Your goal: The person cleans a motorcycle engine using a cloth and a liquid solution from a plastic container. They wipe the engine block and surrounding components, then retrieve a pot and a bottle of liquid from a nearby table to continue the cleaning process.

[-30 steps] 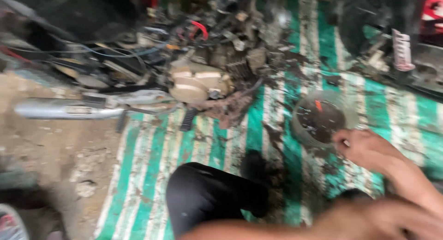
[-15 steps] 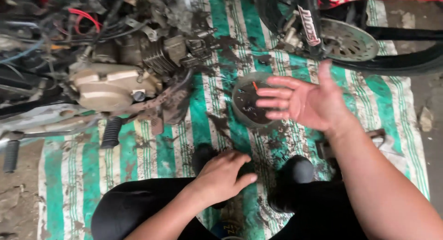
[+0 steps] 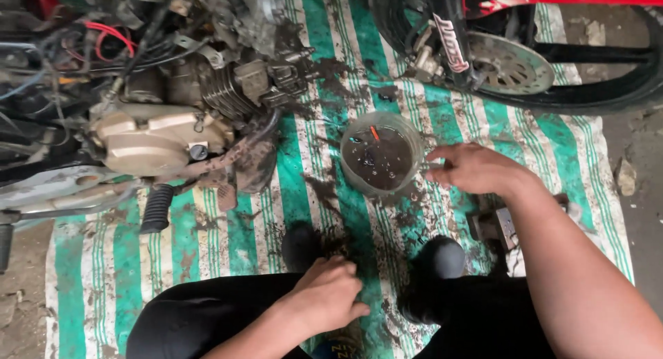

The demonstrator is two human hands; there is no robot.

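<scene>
Grimy engine (image 3: pixel 166 134), motorcycle wheel (image 3: pixel 514 62)

- Your right hand (image 3: pixel 476 169) covers the near side of the tub (image 3: pixel 381 155), so you cannot tell whether the fingertips touch it.
- Dark liquid hides most of the small parts inside.
- The wheel (image 3: pixel 525 62) runs off the top and right edges.
- Your left hand (image 3: pixel 330 293) hides whatever lies under its fingers.

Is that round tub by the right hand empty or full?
Partly full: the tub stands upright, holding dark liquid with small parts in it.
</scene>
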